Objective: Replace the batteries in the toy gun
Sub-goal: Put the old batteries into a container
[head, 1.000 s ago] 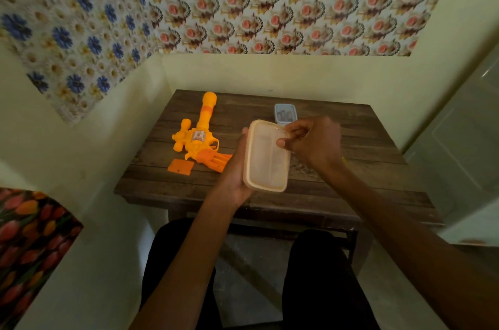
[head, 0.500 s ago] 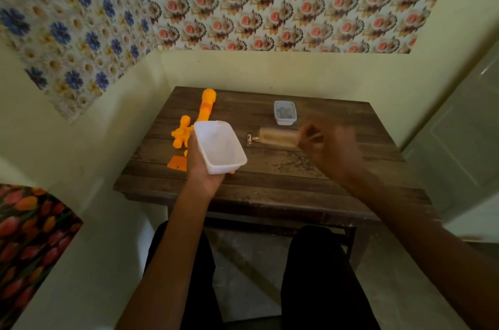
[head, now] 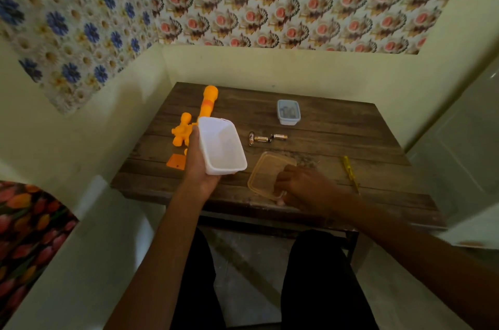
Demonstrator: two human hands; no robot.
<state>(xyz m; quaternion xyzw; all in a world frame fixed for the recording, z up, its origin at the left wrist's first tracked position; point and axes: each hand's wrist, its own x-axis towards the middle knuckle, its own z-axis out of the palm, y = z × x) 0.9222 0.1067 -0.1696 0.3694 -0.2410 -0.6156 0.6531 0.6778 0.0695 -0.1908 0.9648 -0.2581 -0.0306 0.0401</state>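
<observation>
At the table's near edge our right hand pinches the lid, which lies flat. Our left hand grips the empty box towards the left edge. Batteries lie mid-table, the gun by the left edge. Unpacking looks done; next we must free both hands and load the cells

Your brown wooden table sits in a corner. Flower wallpaper hangs high above it. A cloth with tulips is low on your left.
</observation>
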